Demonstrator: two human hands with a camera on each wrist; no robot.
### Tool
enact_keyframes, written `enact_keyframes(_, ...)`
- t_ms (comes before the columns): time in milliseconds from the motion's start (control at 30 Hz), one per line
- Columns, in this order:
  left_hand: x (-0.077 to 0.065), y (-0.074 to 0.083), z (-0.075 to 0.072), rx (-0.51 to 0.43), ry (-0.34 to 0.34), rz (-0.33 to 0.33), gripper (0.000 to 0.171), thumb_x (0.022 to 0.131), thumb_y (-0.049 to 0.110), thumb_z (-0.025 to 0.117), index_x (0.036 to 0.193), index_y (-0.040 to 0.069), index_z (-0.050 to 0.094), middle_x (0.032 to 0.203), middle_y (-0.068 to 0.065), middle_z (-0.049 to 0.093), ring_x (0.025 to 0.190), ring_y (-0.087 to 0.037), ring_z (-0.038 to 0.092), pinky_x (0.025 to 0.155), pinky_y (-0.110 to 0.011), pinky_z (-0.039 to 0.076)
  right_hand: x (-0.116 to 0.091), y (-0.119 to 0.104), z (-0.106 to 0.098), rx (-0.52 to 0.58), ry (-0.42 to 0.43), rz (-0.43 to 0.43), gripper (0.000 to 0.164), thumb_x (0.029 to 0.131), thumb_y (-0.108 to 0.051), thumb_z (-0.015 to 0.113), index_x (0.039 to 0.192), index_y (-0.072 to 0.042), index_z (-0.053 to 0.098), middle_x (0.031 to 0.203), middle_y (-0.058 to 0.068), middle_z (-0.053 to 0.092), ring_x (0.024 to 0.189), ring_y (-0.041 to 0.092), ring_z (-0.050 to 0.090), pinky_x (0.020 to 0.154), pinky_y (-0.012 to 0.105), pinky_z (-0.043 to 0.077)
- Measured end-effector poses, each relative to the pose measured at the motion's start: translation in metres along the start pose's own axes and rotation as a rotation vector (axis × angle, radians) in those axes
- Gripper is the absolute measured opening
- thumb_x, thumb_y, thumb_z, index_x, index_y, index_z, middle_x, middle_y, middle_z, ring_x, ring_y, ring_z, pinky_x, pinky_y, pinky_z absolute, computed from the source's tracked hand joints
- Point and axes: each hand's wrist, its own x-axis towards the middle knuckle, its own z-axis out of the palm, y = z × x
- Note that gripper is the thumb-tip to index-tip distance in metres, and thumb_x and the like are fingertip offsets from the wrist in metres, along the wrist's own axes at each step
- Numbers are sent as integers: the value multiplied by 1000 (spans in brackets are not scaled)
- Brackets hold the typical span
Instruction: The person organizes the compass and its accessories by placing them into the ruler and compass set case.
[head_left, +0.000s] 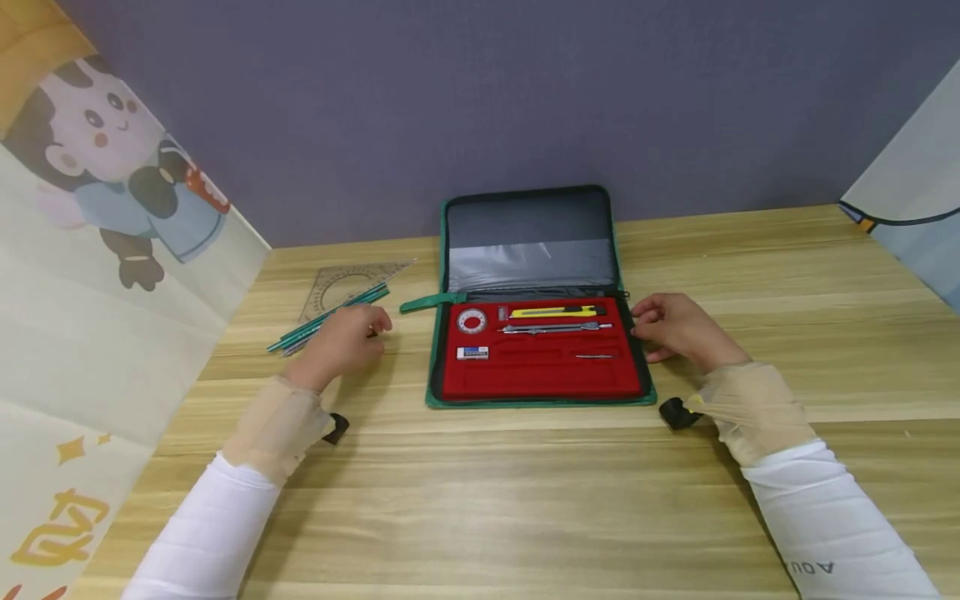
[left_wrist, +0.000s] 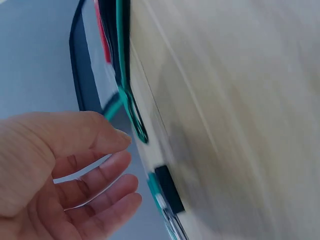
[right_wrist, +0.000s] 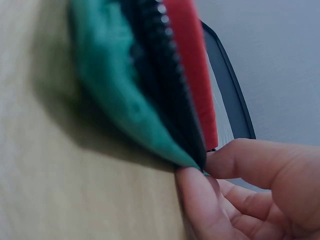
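A green zippered drawing-set case lies unfolded, its lid leaning back against the wall. Its red insert holds a yellow utility knife, a metal compass, a round white dial, an eraser and a small metal piece. My right hand pinches the case's right edge between thumb and finger, beside the zipper. Over the pencils at the left hovers my left hand, fingers loosely bent and nothing in them. It partly hides them.
A clear set square with a protractor arc lies under the pencils. The green strap sticks out left from the case. A grey-purple wall rises behind the wooden table; a cartoon-printed panel stands at the left.
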Motion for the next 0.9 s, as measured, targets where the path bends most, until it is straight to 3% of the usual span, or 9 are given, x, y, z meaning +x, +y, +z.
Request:
enact_keyframes(367,2,-27,1,39,5,-29,21,78,1,61,98,-1,61,95,-16,60,89,-30,55,76,-44,45,2,3,0,4,1,-5,36,86,-3,53,118,9,41,95,15,46,75,18,52,58,33,53)
enact_keyframes(900,10,-27,2,76,-43,-45,15,78,-1,61,92,2,61,90,-13,60,86,-28,55,74,-43,45,2,2,-1,18,5,-10,35,85,-1,54,115,9,41,92,14,47,73,17,53,57,33,53)
